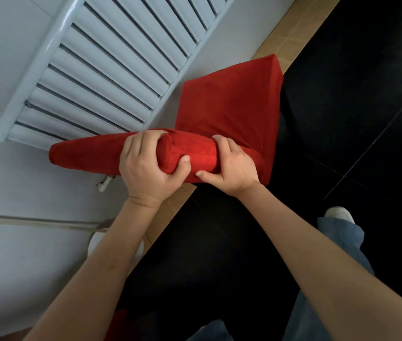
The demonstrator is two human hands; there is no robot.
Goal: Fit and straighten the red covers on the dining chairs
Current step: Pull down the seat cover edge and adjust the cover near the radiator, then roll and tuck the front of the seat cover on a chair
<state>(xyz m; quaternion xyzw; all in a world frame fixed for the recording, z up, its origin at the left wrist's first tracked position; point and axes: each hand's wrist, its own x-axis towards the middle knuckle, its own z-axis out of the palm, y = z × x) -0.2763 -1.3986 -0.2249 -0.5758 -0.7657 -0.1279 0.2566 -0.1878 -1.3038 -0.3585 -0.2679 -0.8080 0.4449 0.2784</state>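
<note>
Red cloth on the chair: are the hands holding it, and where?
Yes. The left hand and right hand both grip the red fabric chair cover along the padded top edge of the backrest.

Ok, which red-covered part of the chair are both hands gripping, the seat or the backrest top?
The backrest top: left hand and right hand grip it. The flat seat beyond is untouched.

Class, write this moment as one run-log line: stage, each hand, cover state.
stage: fitting cover | left hand: grips backrest top | right hand: grips backrest top | cover: on chair, seat smooth
</note>
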